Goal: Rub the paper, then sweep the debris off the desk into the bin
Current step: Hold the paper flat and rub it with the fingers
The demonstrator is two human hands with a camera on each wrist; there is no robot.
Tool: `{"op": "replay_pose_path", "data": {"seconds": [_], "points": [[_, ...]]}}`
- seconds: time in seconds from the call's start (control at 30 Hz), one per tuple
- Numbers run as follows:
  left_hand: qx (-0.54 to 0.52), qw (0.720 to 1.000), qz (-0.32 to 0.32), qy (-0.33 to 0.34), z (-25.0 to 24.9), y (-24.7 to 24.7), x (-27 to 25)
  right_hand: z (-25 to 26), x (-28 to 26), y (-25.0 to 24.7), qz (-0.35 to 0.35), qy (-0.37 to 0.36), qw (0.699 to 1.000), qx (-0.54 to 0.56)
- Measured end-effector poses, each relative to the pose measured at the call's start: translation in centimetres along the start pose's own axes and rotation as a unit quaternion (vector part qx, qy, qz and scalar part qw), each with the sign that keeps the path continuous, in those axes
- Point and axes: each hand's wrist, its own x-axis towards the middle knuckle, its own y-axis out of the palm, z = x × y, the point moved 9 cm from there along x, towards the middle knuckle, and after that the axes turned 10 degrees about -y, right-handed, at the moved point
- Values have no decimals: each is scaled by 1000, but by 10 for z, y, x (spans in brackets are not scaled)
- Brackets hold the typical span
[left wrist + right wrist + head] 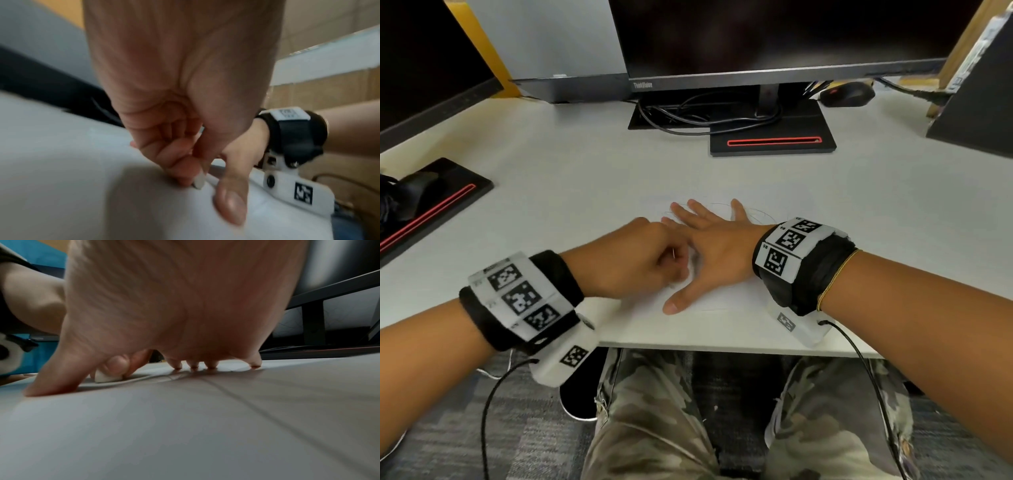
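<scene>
White bench (585, 178) w/ monitor (774, 37) beyond hands. Right hand (717, 250) spread flat, pressing paper (726, 294) under palm. Left hand (640, 260) pinching eraser (199, 179), tip on paper beside right thumb.

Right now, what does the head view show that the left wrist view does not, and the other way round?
Only the head view shows the monitor on the desk, the mouse, the pencil lines near the right fingertips, and the person's lap under the desk edge.

Only the left wrist view shows the small white eraser pinched in the left hand, its tip on the paper.

Both show the right hand, spread flat on the paper with its thumb out, and the tagged right wrist band.
</scene>
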Motion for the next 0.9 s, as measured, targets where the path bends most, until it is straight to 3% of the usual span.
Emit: {"op": "replay_pose_path", "data": {"seconds": [0.13, 0.3, 0.4, 0.43, 0.57, 0.7, 0.83, 0.9], "points": [[27, 995, -80, -44, 22, -29, 11, 1, -1, 0, 3, 2, 1000, -3], [19, 1000, 18, -6, 6, -5, 5, 0, -1, -1, 0, 4, 1000, 6], [39, 995, -75, -49, 26, -31, 13, 1, -1, -2, -1, 4, 1000, 0], [35, 995, -79, -49, 26, -29, 12, 1, -2, -1, 1, 5, 1000, 2], [9, 1000, 13, -5, 7, -4, 4, 1, -3, -2, 4, 4, 1000, 7], [32, 994, -93, -54, 30, -32, 15, 1, -2, -1, 4, 2, 1000, 1], [4, 1000, 3, -3, 2, -4, 6, 2, 0, -2, 0, -2, 1000, 15], [10, 998, -39, -37, 15, -21, 13, 0, -1, -5, 3, -2, 1000, 25]]}}
